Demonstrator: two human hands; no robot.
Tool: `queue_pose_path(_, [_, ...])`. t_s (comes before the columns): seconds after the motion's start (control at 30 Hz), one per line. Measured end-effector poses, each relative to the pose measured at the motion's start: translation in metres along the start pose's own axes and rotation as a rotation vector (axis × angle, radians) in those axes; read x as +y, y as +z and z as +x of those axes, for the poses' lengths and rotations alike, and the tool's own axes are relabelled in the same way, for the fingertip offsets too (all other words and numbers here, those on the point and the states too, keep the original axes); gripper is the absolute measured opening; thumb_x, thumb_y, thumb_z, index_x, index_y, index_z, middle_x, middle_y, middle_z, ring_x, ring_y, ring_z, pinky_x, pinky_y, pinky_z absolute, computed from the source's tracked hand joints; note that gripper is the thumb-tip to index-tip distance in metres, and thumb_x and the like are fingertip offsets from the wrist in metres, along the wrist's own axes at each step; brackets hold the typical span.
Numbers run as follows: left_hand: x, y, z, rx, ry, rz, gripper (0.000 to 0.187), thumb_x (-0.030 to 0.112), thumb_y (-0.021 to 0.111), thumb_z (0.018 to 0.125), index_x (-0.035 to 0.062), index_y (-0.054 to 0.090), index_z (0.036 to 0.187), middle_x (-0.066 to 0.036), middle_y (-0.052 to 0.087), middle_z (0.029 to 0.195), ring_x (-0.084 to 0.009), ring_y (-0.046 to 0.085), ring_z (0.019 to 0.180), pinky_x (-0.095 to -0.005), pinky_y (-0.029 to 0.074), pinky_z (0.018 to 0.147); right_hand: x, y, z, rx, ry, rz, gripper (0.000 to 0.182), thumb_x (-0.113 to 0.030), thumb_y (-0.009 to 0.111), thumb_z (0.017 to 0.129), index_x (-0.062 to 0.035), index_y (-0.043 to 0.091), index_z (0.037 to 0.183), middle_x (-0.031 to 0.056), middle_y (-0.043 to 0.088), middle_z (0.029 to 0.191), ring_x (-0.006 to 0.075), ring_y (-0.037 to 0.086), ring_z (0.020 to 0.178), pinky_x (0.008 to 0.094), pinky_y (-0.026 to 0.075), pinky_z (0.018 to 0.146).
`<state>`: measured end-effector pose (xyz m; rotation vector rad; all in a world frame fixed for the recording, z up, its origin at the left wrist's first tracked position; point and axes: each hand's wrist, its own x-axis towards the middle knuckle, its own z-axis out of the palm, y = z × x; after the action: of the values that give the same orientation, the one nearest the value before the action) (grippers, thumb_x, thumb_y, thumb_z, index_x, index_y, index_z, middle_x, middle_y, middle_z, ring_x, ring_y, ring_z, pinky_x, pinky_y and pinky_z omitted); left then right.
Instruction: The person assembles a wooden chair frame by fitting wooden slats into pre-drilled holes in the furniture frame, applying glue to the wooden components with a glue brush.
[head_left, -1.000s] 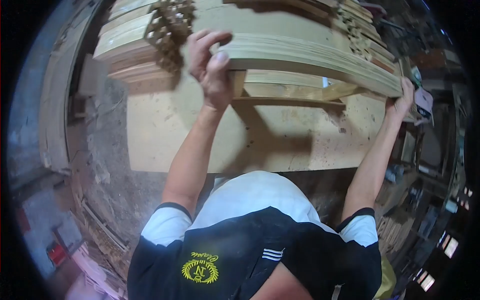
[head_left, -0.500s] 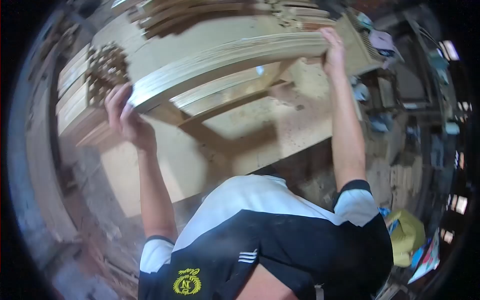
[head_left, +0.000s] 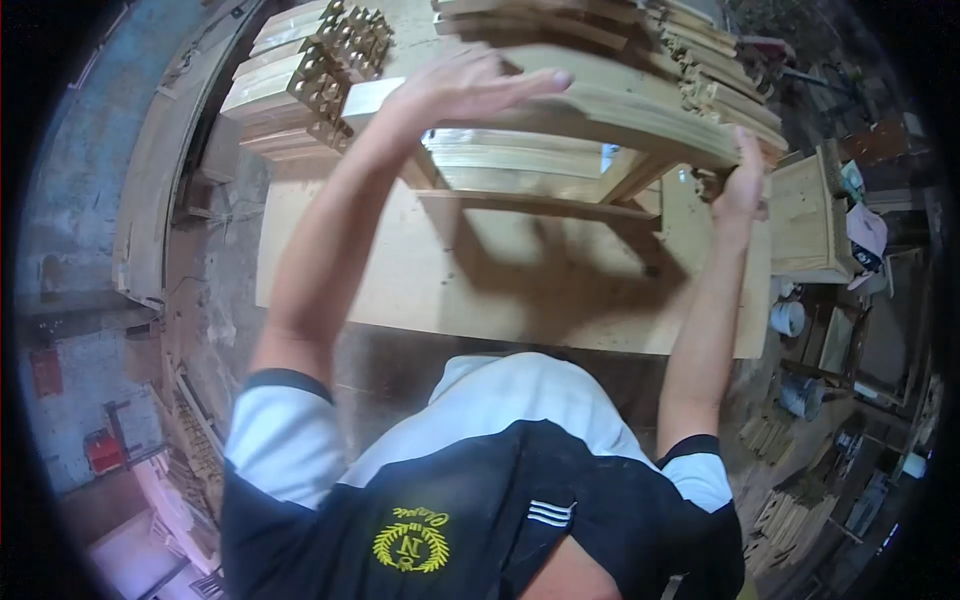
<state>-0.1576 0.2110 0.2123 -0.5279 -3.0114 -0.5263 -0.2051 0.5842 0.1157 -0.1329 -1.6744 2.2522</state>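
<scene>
A long bundle of pale wooden slats (head_left: 620, 118) lies across a wooden rack (head_left: 540, 203) on the worktable. My left hand (head_left: 470, 88) is over the left part of the slats, blurred, with fingers stretched out to the right and not wrapped round anything. At the opposite end, my right hand (head_left: 740, 185) grips the end of the slats, its upper digit against the end and the other fingers lower down, partly hidden. Beneath the slats, the rack's legs and crosspiece cast shadows on the tabletop.
The pale worktable (head_left: 380, 285) spreads in front of me. Stacked wooden pieces with notched ends (head_left: 335, 75) stand at the left, and more wood pieces (head_left: 725, 75) lie at the back right. A wooden box (head_left: 805, 215) and a bucket (head_left: 787, 318) are at the right.
My left hand has left the left end of the slats and moved right over their top, its fingers now extended. My right hand stays at the right end. The camera view has turned.
</scene>
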Motion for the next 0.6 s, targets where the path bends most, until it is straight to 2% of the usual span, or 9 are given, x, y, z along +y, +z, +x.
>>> queue_pose_path(0.07, [0.014, -0.014, -0.002, -0.151, -0.035, -0.019, 0.098, 0.084, 0.052, 0.074, -0.0067, 0.070, 0.107, -0.025, 0.070, 0.092, -0.0347, 0.069, 0.090, -0.0432, 0.053, 0.081, -0.009, -0.005, -0.017, -0.015, 0.105, -0.007, 0.029, -0.022, 0.056, 0.097, -0.0013, 0.065, 0.114, 0.0063, 0.064, 0.110, 0.0167, 0.059, 0.102, 0.0305, 0.043, 0.094])
queue_pose_path(0.1, [0.020, -0.014, -0.006, -0.200, -0.053, 0.007, 0.087, 0.076, 0.064, 0.068, -0.0043, 0.071, 0.101, -0.020, 0.070, 0.083, -0.0313, 0.067, 0.079, -0.0422, 0.053, 0.074, -0.014, -0.014, -0.028, -0.105, 0.115, -0.095, 0.034, -0.027, 0.053, 0.099, -0.0012, 0.065, 0.118, 0.0077, 0.063, 0.114, 0.0176, 0.058, 0.107, 0.0320, 0.043, 0.098])
queue_pose_path(0.13, [0.024, -0.012, -0.015, -0.247, -0.073, 0.033, 0.078, 0.069, 0.076, 0.063, -0.0020, 0.071, 0.095, -0.016, 0.069, 0.073, -0.0279, 0.066, 0.067, -0.0412, 0.053, 0.066, -0.027, -0.020, -0.047, -0.195, 0.164, -0.142, 0.038, -0.040, 0.052, 0.100, -0.0070, 0.063, 0.115, 0.0073, 0.068, 0.103, 0.0160, 0.067, 0.085, 0.0276, 0.056, 0.071])
queue_pose_path(0.17, [0.027, -0.010, -0.027, -0.292, -0.032, -0.031, 0.074, 0.064, 0.079, 0.063, -0.0023, 0.070, 0.093, -0.017, 0.068, 0.072, -0.0279, 0.066, 0.067, -0.0414, 0.053, 0.065, -0.025, -0.030, -0.061, -0.161, 0.093, -0.250, 0.041, -0.042, 0.049, 0.101, -0.0063, 0.062, 0.118, 0.0080, 0.067, 0.103, 0.0176, 0.068, 0.085, 0.0311, 0.058, 0.068])
queue_pose_path(0.27, [0.049, -0.005, -0.069, -0.369, -0.032, -0.070, 0.056, 0.048, 0.085, 0.062, 0.0006, 0.069, 0.087, -0.016, 0.065, 0.067, -0.0298, 0.067, 0.068, -0.0433, 0.053, 0.063, -0.061, -0.050, -0.108, -0.408, 0.247, -0.253, 0.039, -0.041, 0.047, 0.102, -0.0066, 0.059, 0.117, 0.0101, 0.063, 0.097, 0.0189, 0.066, 0.082, 0.0341, 0.058, 0.062])
queue_pose_path(0.33, [0.051, 0.010, -0.097, -0.270, 0.046, 0.004, 0.047, 0.040, 0.085, 0.061, 0.0025, 0.067, 0.084, -0.016, 0.063, 0.068, -0.0309, 0.067, 0.067, -0.0436, 0.052, 0.064, -0.071, -0.056, -0.128, -0.459, 0.135, -0.335, 0.043, -0.036, 0.064, 0.089, -0.0056, 0.059, 0.118, 0.0076, 0.058, 0.101, 0.0168, 0.059, 0.090, 0.0306, 0.054, 0.069])
queue_pose_path(0.4, [0.060, 0.004, -0.112, -0.221, 0.013, 0.003, 0.045, 0.037, 0.083, 0.061, 0.0027, 0.066, 0.086, -0.016, 0.065, 0.073, -0.0332, 0.067, 0.068, -0.0438, 0.053, 0.065, -0.109, -0.049, -0.142, -0.491, 0.051, -0.380, 0.048, -0.031, 0.074, 0.075, -0.0051, 0.060, 0.114, 0.0064, 0.058, 0.100, 0.0172, 0.054, 0.095, 0.0312, 0.044, 0.087])
queue_pose_path(0.47, [0.074, -0.018, -0.121, -0.167, 0.036, 0.022, 0.046, 0.035, 0.084, 0.059, 0.0029, 0.066, 0.086, -0.016, 0.065, 0.076, -0.0358, 0.066, 0.069, -0.0440, 0.053, 0.067, -0.127, -0.050, -0.145, -0.493, 0.063, -0.304, 0.052, -0.029, 0.074, 0.069, -0.0060, 0.059, 0.114, 0.0063, 0.058, 0.099, 0.0176, 0.053, 0.096, 0.0310, 0.042, 0.088])
queue_pose_path(0.6, [0.088, -0.062, -0.104, -0.018, 0.048, 0.152, 0.049, 0.032, 0.086, 0.055, 0.0048, 0.065, 0.090, -0.014, 0.065, 0.081, -0.0338, 0.066, 0.075, -0.0423, 0.053, 0.068, -0.146, -0.038, -0.120, -0.498, -0.145, -0.212, 0.060, -0.033, 0.079, 0.071, -0.0023, 0.057, 0.118, 0.0074, 0.059, 0.102, 0.0185, 0.055, 0.099, 0.0312, 0.042, 0.092])
